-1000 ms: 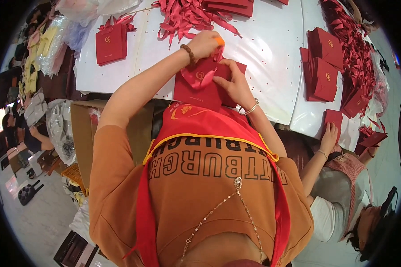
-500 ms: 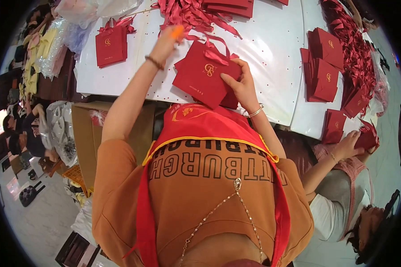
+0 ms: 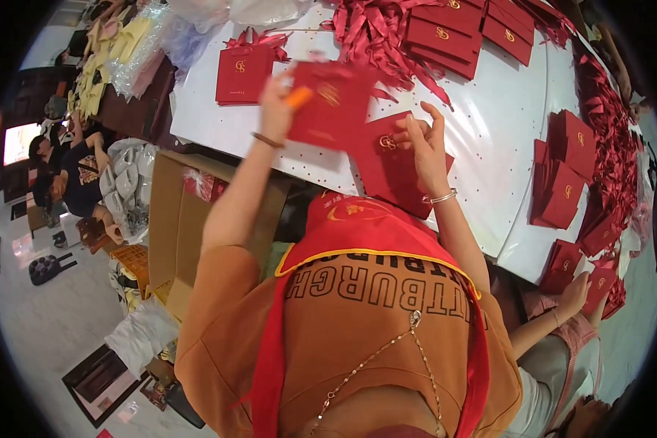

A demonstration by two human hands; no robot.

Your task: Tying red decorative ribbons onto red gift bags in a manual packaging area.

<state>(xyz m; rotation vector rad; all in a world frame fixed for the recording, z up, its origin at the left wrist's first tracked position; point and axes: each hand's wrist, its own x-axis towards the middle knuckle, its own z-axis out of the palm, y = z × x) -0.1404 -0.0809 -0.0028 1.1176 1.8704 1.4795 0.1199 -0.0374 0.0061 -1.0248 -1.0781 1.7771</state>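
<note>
My packing workshop bench

Beyond my hands, the white table (image 3: 489, 139) carries stacks of red paper bags (image 3: 445, 29) and ribbon heaps (image 3: 376, 33); a cardboard box (image 3: 171, 219) stands left, a co-worker's hand (image 3: 573, 292) right.

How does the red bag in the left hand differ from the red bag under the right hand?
The lifted red bag is held off the table in the left hand and motion-blurred; the flat red bag lies on the white table under the right hand, sharp. The lifted one is upright, the flat one lies tilted. Both are red with a gold emblem.
</note>
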